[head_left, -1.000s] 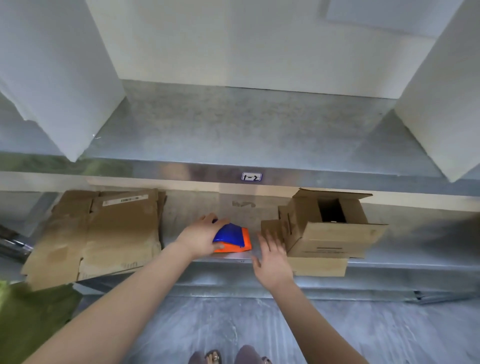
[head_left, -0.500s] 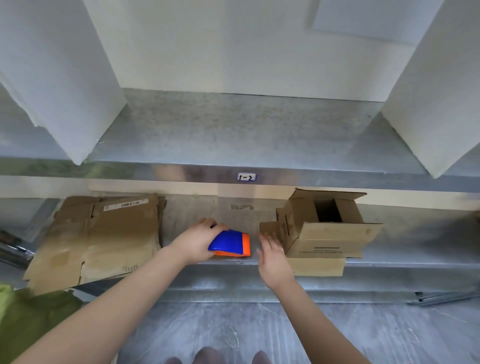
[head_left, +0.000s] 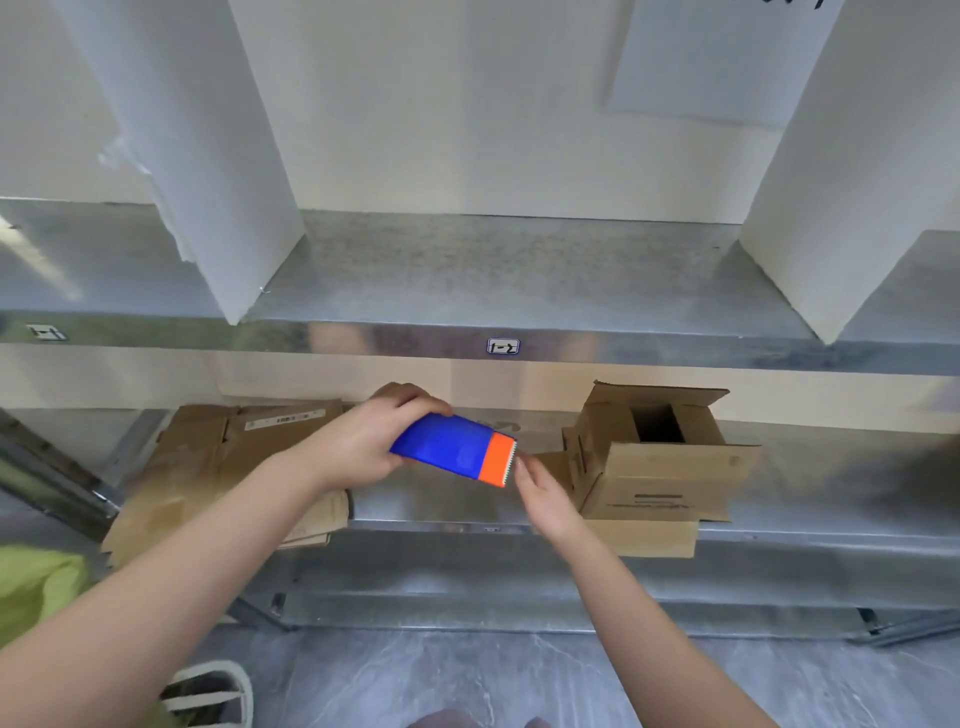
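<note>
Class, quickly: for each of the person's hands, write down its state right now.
Left hand: holding the blue and orange packet.
Right hand: open, fingers straight, holding nothing, by the packet's orange end.

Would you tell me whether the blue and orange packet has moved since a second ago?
Yes: the left hand has lifted the packet off the lower shelf where it lay, its orange end now toward the open cardboard box.

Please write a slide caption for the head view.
Left hand grips a blue-and-orange packet in front of the metal shelf; right hand open beside its orange end.
</note>
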